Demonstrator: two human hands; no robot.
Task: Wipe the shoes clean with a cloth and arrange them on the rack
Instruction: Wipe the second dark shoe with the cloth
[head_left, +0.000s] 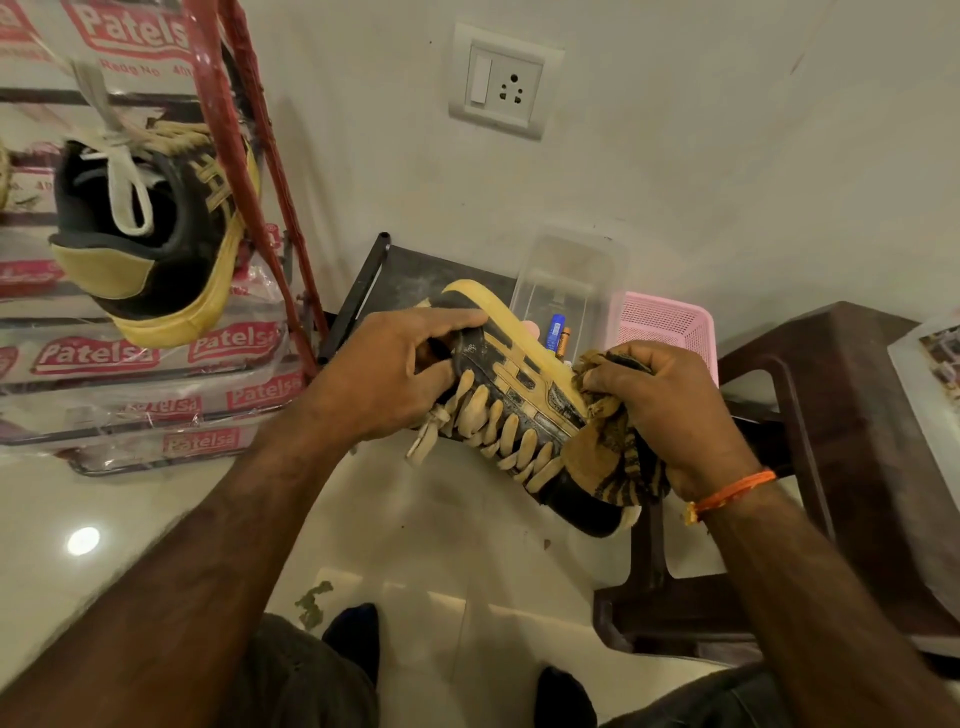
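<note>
A black and yellow sneaker (511, 387) with cream laces is held in mid-air at the centre of the head view. My left hand (387, 371) grips it at the heel end, fingers curled over the collar. My right hand (667, 410) holds a striped yellow-brown cloth (610, 449) bunched against the shoe's side near the toe. The matching sneaker (156, 228) sits on the red rack (249, 156) at the upper left, heel toward me, with a white lace hanging over its opening.
Plastic-wrapped "Patelsa" packs (156, 374) lie stacked under the rack. Behind the shoe stand a clear plastic box (571, 280) with pens, a pink basket (670, 327) and a dark stool (410, 270). A brown plastic stool (841, 415) is at right. A wall socket (504, 83) is above.
</note>
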